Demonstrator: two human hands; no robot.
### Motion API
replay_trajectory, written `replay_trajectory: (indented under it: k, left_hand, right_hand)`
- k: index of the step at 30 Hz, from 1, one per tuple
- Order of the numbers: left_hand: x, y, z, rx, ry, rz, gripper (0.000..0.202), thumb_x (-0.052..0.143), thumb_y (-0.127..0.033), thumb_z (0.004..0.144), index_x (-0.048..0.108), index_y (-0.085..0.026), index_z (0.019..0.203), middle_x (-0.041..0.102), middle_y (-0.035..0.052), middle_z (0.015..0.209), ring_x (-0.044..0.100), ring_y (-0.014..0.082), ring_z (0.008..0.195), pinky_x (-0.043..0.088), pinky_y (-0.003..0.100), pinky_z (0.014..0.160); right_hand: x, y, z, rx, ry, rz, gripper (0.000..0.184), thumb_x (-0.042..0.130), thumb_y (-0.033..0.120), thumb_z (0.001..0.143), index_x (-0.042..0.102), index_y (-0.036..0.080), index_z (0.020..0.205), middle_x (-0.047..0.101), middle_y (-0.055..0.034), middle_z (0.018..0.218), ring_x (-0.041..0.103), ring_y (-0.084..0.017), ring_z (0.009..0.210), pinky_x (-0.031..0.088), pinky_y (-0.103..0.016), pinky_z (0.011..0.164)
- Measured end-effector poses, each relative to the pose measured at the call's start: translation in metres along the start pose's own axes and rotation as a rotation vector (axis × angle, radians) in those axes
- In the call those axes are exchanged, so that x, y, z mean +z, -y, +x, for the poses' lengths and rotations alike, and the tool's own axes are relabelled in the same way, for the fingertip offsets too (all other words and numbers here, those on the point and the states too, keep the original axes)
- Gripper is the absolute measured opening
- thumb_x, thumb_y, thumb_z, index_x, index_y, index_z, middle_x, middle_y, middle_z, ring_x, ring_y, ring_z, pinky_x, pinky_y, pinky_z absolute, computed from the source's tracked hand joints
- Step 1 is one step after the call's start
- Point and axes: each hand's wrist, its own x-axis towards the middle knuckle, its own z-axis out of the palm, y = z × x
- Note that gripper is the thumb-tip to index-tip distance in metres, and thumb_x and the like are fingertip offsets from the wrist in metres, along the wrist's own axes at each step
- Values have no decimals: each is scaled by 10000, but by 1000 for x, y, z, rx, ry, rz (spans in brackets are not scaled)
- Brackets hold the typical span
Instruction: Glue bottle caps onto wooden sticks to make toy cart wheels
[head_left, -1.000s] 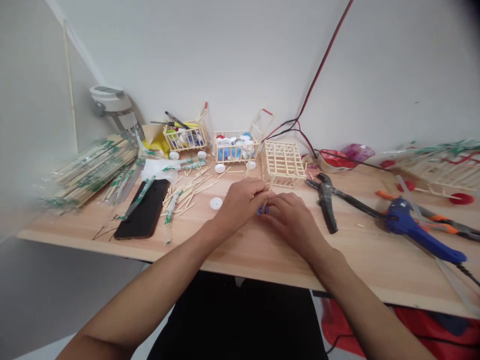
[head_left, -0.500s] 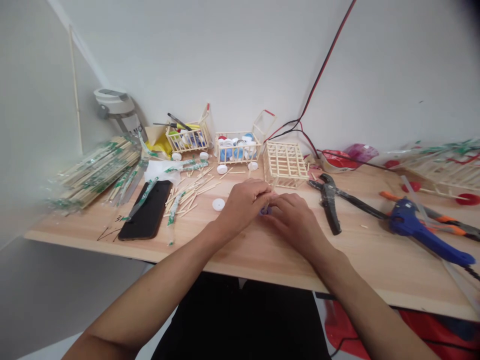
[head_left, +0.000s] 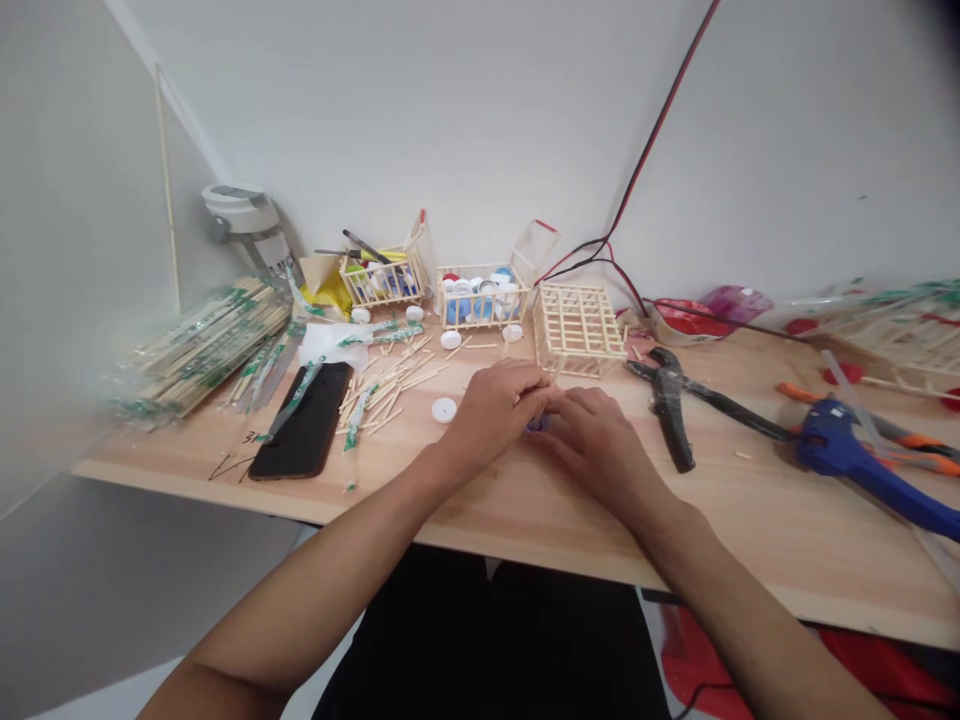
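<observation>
My left hand [head_left: 495, 405] and my right hand [head_left: 596, 440] meet on the wooden table [head_left: 525, 500], fingers curled and pinched together over a small blue cap [head_left: 535, 425] that shows only as a sliver between them. What each hand grips beyond that is hidden. A square cage of wooden sticks [head_left: 579, 318] stands just behind the hands. A white cap [head_left: 444, 409] lies left of my left hand.
Two stick carts [head_left: 480, 293] holding caps stand by the wall. Loose sticks [head_left: 390, 380], a black phone [head_left: 304, 432] and wrapped chopstick bundles [head_left: 202, 345] lie left. Black pliers [head_left: 670, 405], a blue glue gun [head_left: 862, 462] and red-black wires [head_left: 637, 170] are right.
The view has drifted so everything sits slightly further right in frame. The short stick seen upright between my fingers earlier no longer shows. Both hands stay together on the same spot.
</observation>
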Motion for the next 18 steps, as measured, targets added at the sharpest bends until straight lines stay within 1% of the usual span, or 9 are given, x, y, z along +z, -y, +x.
replay_trajectory:
  k: [7,13,18]
  left_hand:
    - [1,0,0,-6,-3,5,293,565,-183,868,470,-159,591,508,-31,621,492,107,654,369,243,656]
    - [0,1,0,-9,3,21,300,564,-222,872,474,-165,592,510,-29,618,498,113,656,375,246,648]
    - [0,0,0,-18,2,12,298,569,-198,866,469,-163,588,504,-34,613,488,106,640,373,244,647]
  right_hand:
    - [0,-1,-1,1,6,14,174,617,298,872,618,213,1024,634,-79,962,531,-264,915,417,-404,800]
    - [2,-3,-1,-1,3,24,185,623,301,870,617,208,1031,642,-85,982,536,-267,920,422,-407,801]
    - [2,-3,-2,-8,0,15,180,616,310,875,617,201,1018,638,-87,982,533,-264,914,419,-402,798]
